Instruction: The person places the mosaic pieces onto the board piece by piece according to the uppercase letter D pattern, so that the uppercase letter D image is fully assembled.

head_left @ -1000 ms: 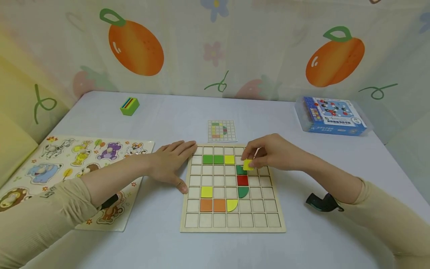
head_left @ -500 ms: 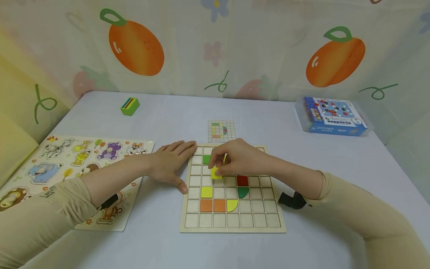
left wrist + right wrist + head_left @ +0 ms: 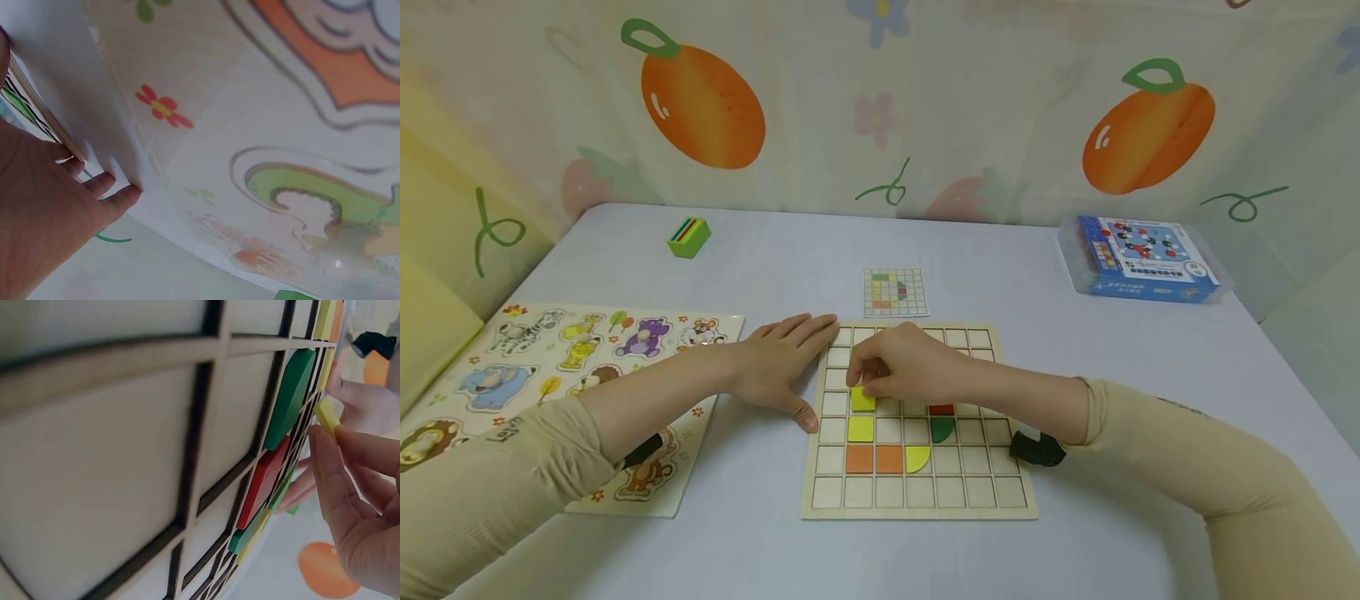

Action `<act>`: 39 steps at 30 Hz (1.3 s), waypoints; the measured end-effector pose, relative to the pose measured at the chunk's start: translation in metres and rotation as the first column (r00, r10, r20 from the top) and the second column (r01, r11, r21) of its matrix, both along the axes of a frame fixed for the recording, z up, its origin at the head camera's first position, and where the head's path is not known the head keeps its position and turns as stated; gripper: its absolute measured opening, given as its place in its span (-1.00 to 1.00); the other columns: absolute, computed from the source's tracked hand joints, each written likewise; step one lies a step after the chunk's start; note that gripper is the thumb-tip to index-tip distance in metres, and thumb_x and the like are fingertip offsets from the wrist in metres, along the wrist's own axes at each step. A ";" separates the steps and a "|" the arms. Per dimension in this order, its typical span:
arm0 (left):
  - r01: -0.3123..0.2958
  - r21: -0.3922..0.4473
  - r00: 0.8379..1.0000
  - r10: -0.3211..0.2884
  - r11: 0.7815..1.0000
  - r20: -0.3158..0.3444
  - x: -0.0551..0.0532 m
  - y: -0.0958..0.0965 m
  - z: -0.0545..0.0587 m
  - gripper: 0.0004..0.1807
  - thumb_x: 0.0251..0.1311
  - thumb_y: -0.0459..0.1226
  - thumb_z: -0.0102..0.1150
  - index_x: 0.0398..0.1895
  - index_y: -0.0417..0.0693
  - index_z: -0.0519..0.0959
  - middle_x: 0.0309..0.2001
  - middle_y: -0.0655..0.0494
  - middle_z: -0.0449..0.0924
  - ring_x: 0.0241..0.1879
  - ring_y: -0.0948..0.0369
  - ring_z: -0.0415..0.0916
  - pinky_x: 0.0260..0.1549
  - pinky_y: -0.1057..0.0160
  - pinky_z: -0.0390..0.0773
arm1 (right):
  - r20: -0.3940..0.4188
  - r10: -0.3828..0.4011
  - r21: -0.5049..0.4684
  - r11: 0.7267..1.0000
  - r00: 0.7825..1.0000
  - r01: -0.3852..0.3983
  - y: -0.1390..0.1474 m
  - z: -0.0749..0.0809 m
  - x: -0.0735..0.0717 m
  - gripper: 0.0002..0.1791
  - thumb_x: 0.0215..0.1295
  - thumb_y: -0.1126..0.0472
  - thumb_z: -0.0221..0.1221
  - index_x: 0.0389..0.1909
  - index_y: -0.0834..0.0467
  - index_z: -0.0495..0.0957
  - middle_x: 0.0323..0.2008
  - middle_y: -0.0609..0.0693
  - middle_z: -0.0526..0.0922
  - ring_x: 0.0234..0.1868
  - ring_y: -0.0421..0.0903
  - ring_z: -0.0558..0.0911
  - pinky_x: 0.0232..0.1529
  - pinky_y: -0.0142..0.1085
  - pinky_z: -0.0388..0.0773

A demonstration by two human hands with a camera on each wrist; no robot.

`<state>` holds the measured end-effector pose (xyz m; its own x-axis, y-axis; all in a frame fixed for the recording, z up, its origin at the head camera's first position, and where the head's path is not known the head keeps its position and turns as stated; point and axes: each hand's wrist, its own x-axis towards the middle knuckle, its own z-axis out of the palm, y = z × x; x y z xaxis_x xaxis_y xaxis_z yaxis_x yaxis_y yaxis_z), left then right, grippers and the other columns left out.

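Note:
My right hand point(image 3: 910, 367) pinches a yellow square tile point(image 3: 862, 400) between thumb and fingertips, over the left part of a wooden grid board point(image 3: 921, 512). In the right wrist view, the pinched tile point(image 3: 326, 415) is tilted at the board's surface. Just below it sits another yellow square point(image 3: 861, 429), with orange squares point(image 3: 875, 459) and a yellow quarter-circle point(image 3: 917, 458) in the row beneath. A green quarter-circle point(image 3: 942, 430) and a partly covered red square point(image 3: 942, 409) lie further right. My left hand point(image 3: 778, 367) spreads its fingers against the board's left edge.
Behind the board lies a small pattern card point(image 3: 896, 292). An animal puzzle board point(image 3: 700, 467) is under my left forearm. A green block point(image 3: 688, 237) stands at the back left, a blue boxed set point(image 3: 1150, 258) at the back right.
My right hand has carried the yellow square tile leftward across the board, then down to just above the other yellow square. My left hand has stayed in place.

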<state>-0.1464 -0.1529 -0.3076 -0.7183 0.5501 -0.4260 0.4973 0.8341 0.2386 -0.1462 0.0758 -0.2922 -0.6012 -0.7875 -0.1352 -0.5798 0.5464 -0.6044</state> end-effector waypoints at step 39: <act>0.005 0.003 1.000 -0.005 1.000 -0.017 0.001 0.001 0.000 0.45 -0.18 0.40 0.33 0.60 -0.12 -0.23 0.63 -0.09 -0.31 0.58 -0.26 -0.28 0.45 -0.38 -0.05 | -0.099 -0.112 0.073 0.990 0.989 0.120 0.059 0.005 -0.014 -0.91 0.26 0.25 0.30 -0.24 0.03 0.72 -0.36 -0.15 0.72 -0.35 -0.25 0.59 -0.24 -0.37 0.57</act>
<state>-0.1451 -0.1520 -0.3080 -0.7226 0.5550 -0.4121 0.5054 0.8309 0.2327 -0.1601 0.1345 -0.2869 -0.7010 -0.7008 -0.1319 -0.5621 0.6568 -0.5026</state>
